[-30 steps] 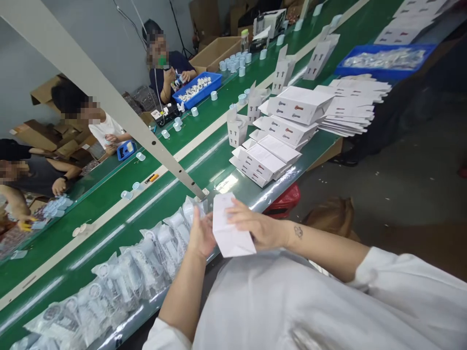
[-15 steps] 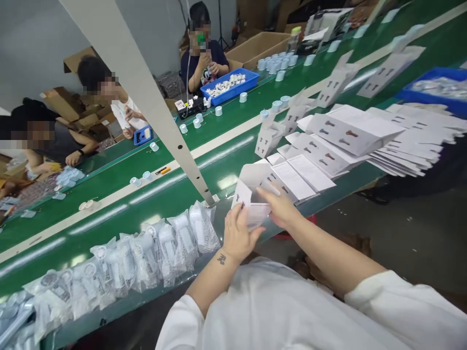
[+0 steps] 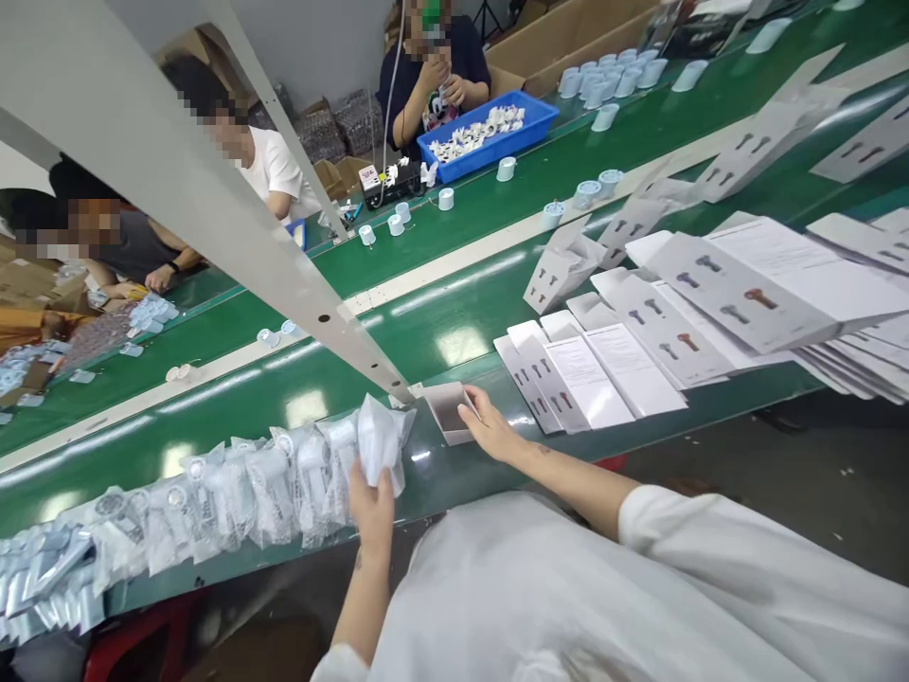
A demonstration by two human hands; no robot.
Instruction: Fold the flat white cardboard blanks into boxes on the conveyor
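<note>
Left hand: thumb and fingers closed around the lower part of a bagged white item. The thumb lies along its right side, the fingers along its left; most of the item rises beyond the fingertips, tilted slightly. It is at the right end of a row of bagged items; whether its underside touches the green work surface cannot be told.

Right hand: pinching the right-hand edge of an open white box. The box extends leftward from the fingertips, its mouth visible; the thumb overlaps the opening, while the other fingertips are partly hidden at the rim. Box and bagged item are near each other but apart, between the two hands.

To the right of the box: printed cartons, overlapping. A slanted metal post meets the bench just behind the box.
</note>
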